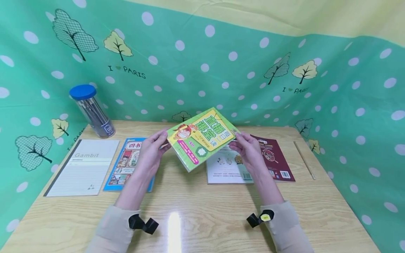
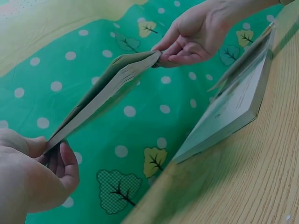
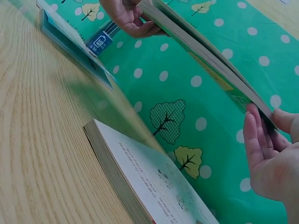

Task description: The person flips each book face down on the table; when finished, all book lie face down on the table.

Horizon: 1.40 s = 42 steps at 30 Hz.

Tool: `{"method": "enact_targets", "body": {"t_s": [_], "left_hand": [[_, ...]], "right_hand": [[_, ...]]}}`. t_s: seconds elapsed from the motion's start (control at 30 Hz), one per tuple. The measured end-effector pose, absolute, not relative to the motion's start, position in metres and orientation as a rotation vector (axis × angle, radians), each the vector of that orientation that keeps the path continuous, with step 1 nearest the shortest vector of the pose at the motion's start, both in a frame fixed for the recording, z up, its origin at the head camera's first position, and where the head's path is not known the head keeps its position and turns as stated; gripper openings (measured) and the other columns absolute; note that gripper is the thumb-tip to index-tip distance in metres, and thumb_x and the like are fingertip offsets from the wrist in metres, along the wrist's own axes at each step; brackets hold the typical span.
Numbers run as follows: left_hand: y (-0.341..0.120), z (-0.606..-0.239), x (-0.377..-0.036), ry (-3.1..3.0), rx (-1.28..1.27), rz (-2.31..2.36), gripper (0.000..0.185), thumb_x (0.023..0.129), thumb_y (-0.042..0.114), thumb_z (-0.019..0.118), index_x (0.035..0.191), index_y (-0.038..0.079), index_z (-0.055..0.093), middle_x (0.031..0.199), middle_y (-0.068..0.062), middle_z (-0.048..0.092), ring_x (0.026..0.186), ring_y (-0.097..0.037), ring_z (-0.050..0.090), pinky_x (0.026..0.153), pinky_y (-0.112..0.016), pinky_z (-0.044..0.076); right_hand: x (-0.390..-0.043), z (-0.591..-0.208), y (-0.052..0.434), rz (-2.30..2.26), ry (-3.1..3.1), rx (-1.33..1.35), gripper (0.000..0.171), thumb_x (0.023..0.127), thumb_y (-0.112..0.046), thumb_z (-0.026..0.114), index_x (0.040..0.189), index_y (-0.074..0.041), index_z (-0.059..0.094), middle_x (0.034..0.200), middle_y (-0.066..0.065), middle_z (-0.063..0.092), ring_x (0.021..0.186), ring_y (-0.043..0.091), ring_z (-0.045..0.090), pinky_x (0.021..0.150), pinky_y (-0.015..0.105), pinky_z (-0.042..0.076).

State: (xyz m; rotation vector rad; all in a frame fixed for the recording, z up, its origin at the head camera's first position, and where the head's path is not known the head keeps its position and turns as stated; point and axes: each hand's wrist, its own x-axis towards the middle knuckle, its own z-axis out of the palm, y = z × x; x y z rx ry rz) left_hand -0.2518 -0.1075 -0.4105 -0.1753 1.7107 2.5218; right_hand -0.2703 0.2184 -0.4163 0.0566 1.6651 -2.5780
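A green and yellow book [image 1: 202, 137] is held in the air above the middle of the table, tilted, its cover facing up. My left hand [image 1: 151, 151] pinches its left corner, thumb on top and fingers beneath. At the opposite corner my right hand [image 1: 250, 151] grips it the same way. Both wrist views show the book edge-on, with the left hand [image 2: 37, 168] and the right hand [image 3: 275, 158] at its two ends. Below the right hand lies a white book [image 1: 229, 170], partly covering a dark red book [image 1: 275, 158].
On the left lie a white notebook [image 1: 82, 168] marked Gambit and a blue comic-style book [image 1: 121, 168], partly behind the left arm. A blue-lidded clear tube of pencils [image 1: 93, 112] stands at the back left. A thin stick [image 1: 304, 160] lies near the right edge. Patterned green cloth [image 1: 190, 70] hangs behind.
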Motion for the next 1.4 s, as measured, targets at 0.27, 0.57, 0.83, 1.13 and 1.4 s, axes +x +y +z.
{"method": "enact_targets", "body": {"t_s": [0.27, 0.57, 0.83, 1.13, 1.4], "left_hand": [[-0.108, -0.412, -0.253, 1.866, -0.214, 2.451, 0.043, 0.106, 0.024, 0.057, 0.144, 0.004, 0.056, 0.115, 0.007, 0.062, 0.096, -0.006, 0.056, 0.084, -0.014, 0.051], [-0.108, -0.411, -0.253, 1.850, -0.301, 2.511, 0.042, 0.100, 0.021, 0.068, 0.138, 0.004, 0.062, 0.109, 0.006, 0.063, 0.081, -0.003, 0.055, 0.071, -0.012, 0.050], [-0.110, -0.410, -0.252, 1.735, -0.267, 2.634, 0.042, 0.096, 0.019, 0.072, 0.134, 0.001, 0.064, 0.094, 0.004, 0.070, 0.071, -0.004, 0.064, 0.068, -0.013, 0.055], [-0.111, -0.408, -0.251, 1.683, -0.193, 2.679, 0.042, 0.097, 0.018, 0.071, 0.134, 0.001, 0.063, 0.096, 0.001, 0.071, 0.075, -0.006, 0.068, 0.072, -0.013, 0.058], [-0.111, -0.406, -0.250, 1.673, -0.166, 2.694, 0.049, 0.098, 0.016, 0.070, 0.140, -0.004, 0.057, 0.096, 0.003, 0.073, 0.074, -0.005, 0.071, 0.073, -0.014, 0.059]], "right_hand": [[-0.270, -0.416, 0.218, -2.551, 1.811, 0.048, 0.009, 0.098, -0.020, 0.070, 0.098, -0.013, 0.076, 0.085, -0.002, 0.073, 0.067, 0.006, 0.064, 0.064, 0.015, 0.057], [-0.269, -0.415, 0.219, -2.549, 1.841, 0.048, 0.008, 0.099, -0.019, 0.069, 0.102, -0.013, 0.075, 0.086, -0.001, 0.072, 0.064, 0.006, 0.063, 0.061, 0.015, 0.057], [-0.268, -0.411, 0.218, -2.553, 1.874, 0.015, 0.007, 0.100, -0.015, 0.067, 0.104, -0.011, 0.071, 0.088, 0.000, 0.073, 0.067, 0.008, 0.068, 0.064, 0.017, 0.060], [-0.268, -0.407, 0.218, -2.529, 1.909, -0.008, 0.029, 0.101, -0.017, 0.065, 0.127, -0.006, 0.064, 0.101, 0.003, 0.073, 0.074, 0.010, 0.072, 0.073, 0.019, 0.063], [-0.267, -0.406, 0.218, -2.538, 1.944, -0.025, 0.030, 0.101, -0.015, 0.064, 0.130, -0.006, 0.064, 0.102, 0.004, 0.071, 0.076, 0.011, 0.074, 0.076, 0.022, 0.064]]}}
